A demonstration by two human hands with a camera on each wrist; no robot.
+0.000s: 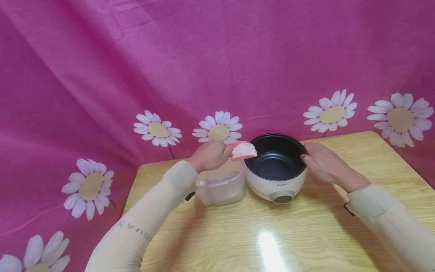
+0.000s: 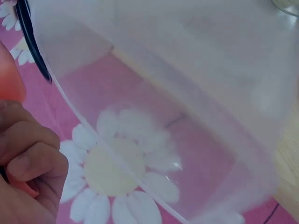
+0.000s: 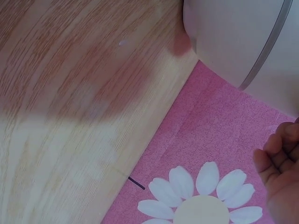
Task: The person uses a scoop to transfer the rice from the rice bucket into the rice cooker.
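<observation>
My left hand (image 1: 210, 155) grips the handle of a pink scoop (image 1: 243, 150) heaped with white grains. The scoop's tip overlaps the left rim of a white electric pot (image 1: 259, 184), whose black inside is bare. Below the left hand stands a translucent plastic container (image 1: 222, 194); in the left wrist view its wall (image 2: 187, 88) fills most of the picture, with the curled fingers (image 2: 37, 158) at the left edge. On the pot's right side, my right hand (image 1: 323, 161) holds the rim, thumb on top. The right wrist view shows those fingers (image 3: 280, 156) bent near the pot's wall (image 3: 233, 37).
Pot and container stand side by side on a wood-grain table (image 1: 210, 241), close to its back edge. Behind it hangs a magenta cloth (image 1: 217, 56) printed with white daisies. A dial (image 1: 283, 197) sits on the pot's front.
</observation>
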